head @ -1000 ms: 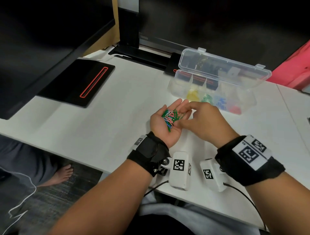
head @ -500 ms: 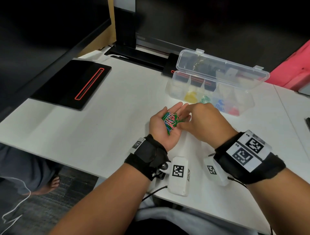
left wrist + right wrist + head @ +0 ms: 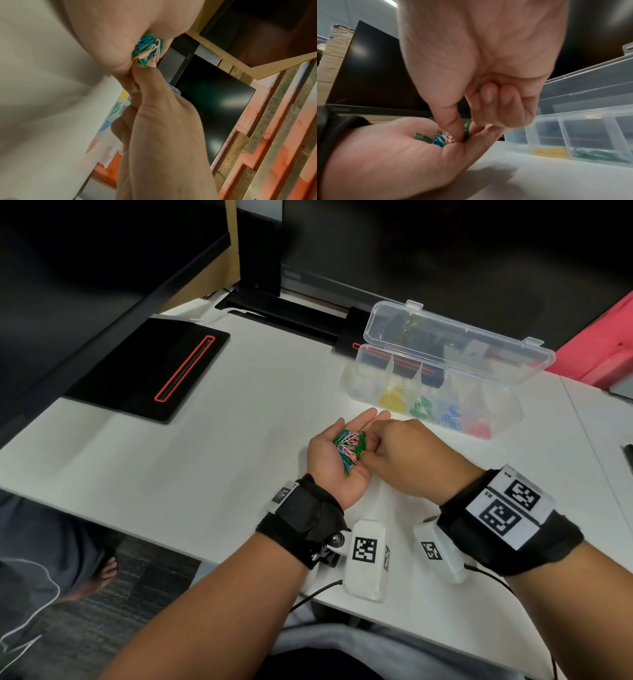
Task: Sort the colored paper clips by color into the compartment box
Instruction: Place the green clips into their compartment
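My left hand (image 3: 346, 426) lies palm up over the white table, cupping a pile of mixed clips (image 3: 349, 451), green, blue, pink and white. My right hand (image 3: 368, 440) reaches into the palm from the right. Its thumb and forefinger pinch a green clip (image 3: 467, 128) at the pile's edge (image 3: 440, 138), with the other fingers curled. The clear compartment box (image 3: 507, 419) stands beyond the hands with its lid (image 3: 455, 340) open. It holds yellow clips (image 3: 392, 398), green clips (image 3: 421, 407), blue clips (image 3: 450, 414) and red clips (image 3: 478, 428) in separate compartments.
A black pad with a red line (image 3: 150, 371) lies at the left of the table. A black monitor stand base (image 3: 284, 309) sits behind the box. A red object (image 3: 603, 344) is at the back right. The table's front edge runs under my wrists.
My right hand's forefinger, stretched over the left fingers a second ago, has drawn in and closed with the thumb on a green clip. The left hand has held still.
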The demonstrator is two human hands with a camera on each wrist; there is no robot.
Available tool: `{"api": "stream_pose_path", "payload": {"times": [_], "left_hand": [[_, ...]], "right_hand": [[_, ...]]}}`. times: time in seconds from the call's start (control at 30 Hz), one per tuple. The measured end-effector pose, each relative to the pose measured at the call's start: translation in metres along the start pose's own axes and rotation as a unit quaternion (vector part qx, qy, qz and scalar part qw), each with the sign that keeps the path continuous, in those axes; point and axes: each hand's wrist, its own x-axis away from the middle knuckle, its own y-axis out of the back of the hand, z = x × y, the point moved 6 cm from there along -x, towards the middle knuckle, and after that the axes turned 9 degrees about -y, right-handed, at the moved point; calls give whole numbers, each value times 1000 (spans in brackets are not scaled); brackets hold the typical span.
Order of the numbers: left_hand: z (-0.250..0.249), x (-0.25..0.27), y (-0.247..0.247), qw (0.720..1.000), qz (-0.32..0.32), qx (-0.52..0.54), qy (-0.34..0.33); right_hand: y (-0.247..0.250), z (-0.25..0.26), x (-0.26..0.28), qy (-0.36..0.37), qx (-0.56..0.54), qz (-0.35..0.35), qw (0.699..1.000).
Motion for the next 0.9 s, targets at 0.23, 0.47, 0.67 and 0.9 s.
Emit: {"api": "stream_pose_path", "payload": {"times": [0.23, 0.47, 0.67, 0.9], "left_hand": [[-3, -2, 1, 999, -9, 37, -7], [-4, 0, -2, 998, -7, 53, -17], [-4, 0, -2, 999, -5, 49, -15], [-4, -2, -1, 999, -3, 52, -14]], "right_hand": [[1, -21, -1, -85, -337, 93, 933], [-7, -29, -5, -73, -772, 254, 578], [-7, -38, -15, -44, -825, 225, 517], [-2, -38, -22, -162, -753, 156, 618]]}}
